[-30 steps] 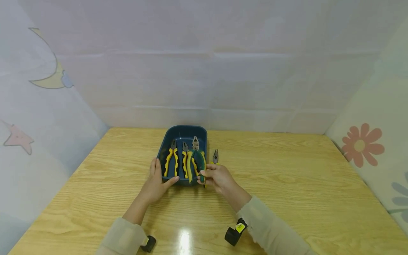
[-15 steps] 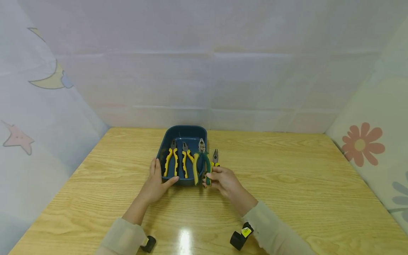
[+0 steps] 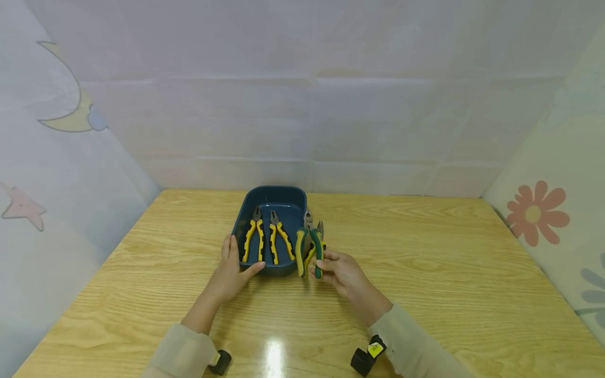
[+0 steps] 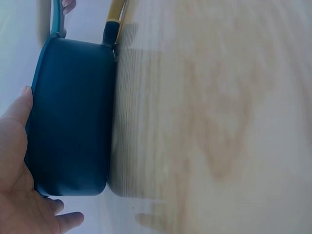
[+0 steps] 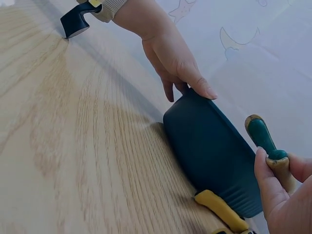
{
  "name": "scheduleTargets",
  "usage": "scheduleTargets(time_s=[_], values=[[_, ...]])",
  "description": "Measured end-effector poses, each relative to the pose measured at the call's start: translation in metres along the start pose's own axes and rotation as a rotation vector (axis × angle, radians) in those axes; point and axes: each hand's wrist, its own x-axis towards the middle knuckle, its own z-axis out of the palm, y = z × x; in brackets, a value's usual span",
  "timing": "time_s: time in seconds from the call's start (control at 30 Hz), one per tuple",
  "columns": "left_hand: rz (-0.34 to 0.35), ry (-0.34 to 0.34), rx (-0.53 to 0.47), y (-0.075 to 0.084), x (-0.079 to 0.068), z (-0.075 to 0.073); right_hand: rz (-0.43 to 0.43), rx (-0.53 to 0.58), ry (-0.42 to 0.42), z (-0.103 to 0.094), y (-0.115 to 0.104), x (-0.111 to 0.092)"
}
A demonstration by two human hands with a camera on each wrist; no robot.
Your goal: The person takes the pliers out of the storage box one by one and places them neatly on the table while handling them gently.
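Observation:
My left hand [image 3: 230, 275] holds the near left corner of a deep blue tray [image 3: 283, 193], thumb over the front rim and fingers along the side. Inside lie two pairs of yellow-and-black pliers [image 3: 247, 240], handles towards me. Between thumb and fingers, my right hand [image 3: 348, 277] pinches one handle of green-and-yellow pliers [image 3: 301, 249]. These are held tilted over the tray's right rim, jaws pointing away and handles spread. Partly hidden behind them, another pair of yellow-and-black pliers [image 5: 219, 209] rests on the table right beside the tray.
The wooden table [image 3: 425, 262] extends to both sides and meets a pale cloth backdrop [image 3: 378, 131] at its far edge. Black wrist-worn devices [image 3: 220, 362] hang near both sleeves.
My right hand has moved right with the green-and-yellow pliers, from over the tray's inside to its right rim. The left hand and the tray have stayed put.

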Motion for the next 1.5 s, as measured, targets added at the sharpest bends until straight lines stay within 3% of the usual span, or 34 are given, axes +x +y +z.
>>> scheduleTargets(time_s=[0.57, 0.93, 1.5], values=[[0.008, 0.009, -0.015, 0.0, 0.001, -0.002, 0.009, 0.021, 0.14, -0.023, 0.005, -0.003], [0.012, 0.008, 0.0, -0.002, 0.002, -0.001, 0.014, -0.02, 0.163, -0.033, 0.008, -0.002], [0.019, 0.005, -0.004, -0.001, 0.001, 0.0, 0.042, 0.007, 0.207, -0.045, 0.014, -0.003]])
